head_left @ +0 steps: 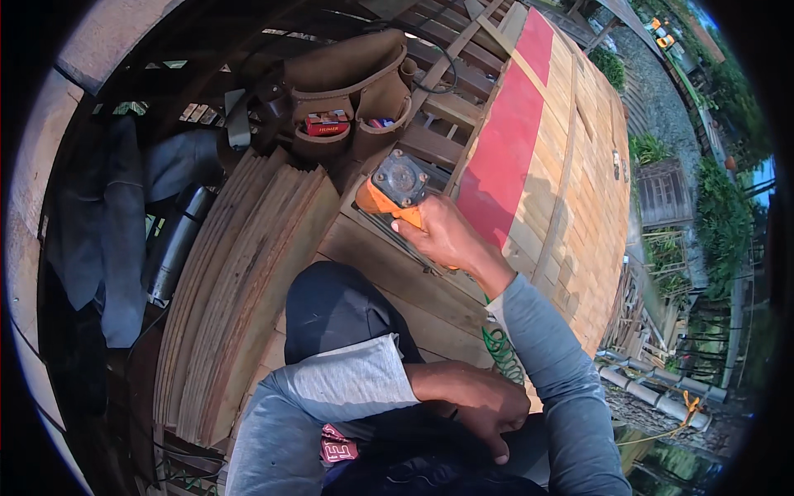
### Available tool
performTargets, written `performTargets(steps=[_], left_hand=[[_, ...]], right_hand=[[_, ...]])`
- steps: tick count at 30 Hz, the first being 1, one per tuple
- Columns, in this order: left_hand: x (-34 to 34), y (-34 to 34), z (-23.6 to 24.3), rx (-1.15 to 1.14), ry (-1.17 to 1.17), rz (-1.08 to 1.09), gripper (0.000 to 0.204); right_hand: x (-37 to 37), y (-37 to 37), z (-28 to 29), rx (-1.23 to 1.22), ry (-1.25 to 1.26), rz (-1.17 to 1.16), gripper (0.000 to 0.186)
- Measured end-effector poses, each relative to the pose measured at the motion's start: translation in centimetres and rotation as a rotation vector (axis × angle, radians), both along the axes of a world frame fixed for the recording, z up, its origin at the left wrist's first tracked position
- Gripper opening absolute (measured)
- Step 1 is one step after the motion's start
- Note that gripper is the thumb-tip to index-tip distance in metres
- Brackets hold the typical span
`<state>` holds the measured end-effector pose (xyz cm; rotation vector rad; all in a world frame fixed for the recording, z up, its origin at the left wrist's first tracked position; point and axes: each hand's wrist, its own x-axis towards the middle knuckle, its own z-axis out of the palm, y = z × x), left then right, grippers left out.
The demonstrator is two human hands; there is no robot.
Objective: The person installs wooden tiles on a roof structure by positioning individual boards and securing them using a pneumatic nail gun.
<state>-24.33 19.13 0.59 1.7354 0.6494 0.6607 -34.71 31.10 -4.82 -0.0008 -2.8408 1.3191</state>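
Observation:
In front of me, my right hand (447,231) is wrapped round the handle of an orange air nailer (400,178) with a dark, bolted cap. The nailer's nose is hidden below its body, so I cannot tell whether it touches the boards. A green coiled air hose (501,354) hangs behind my right wrist. My left hand (488,403) droops over my lap, its thumb apart and the other fingers mostly turned out of sight. No object shows in it. Left of my bent knee leans a stack of thin wooden boards (248,306).
A brown leather tool pouch (351,70) with a red box (327,124) stands beyond the boards. A metal bottle (180,245) and grey clothing (107,215) lie left. To the right slopes a wood-shingled roof (579,157) with a red strip (503,161); the ground lies below its edge.

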Motion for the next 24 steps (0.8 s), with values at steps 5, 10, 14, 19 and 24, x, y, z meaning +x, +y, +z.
performTargets(steps=[5, 10, 14, 19, 24], left_hand=[[-0.7, 1.0, 1.1, 0.027, -0.180, -0.028, 0.059], [0.7, 1.8, -0.4, -0.103, -0.194, -0.135, 0.062], [0.4, 2.4, -2.3, -0.242, -0.203, -0.235, 0.063], [-1.4, 0.7, -1.8, -0.069, -0.159, -0.113, 0.061], [-5.4, -3.3, 4.0, 0.132, -0.082, 0.330, 0.062]], right_hand=[[-1.5, -1.8, 0.0, 0.158, -0.142, 0.048, 0.030], [-2.3, -3.5, 0.8, 0.156, -0.153, 0.018, 0.025], [-0.5, -1.4, -1.7, -0.028, -0.022, -0.115, 0.026], [-0.1, -2.4, -3.3, -0.299, -0.135, -0.342, 0.029], [-0.4, -2.9, -2.5, -0.008, 0.036, -0.227, 0.030]])
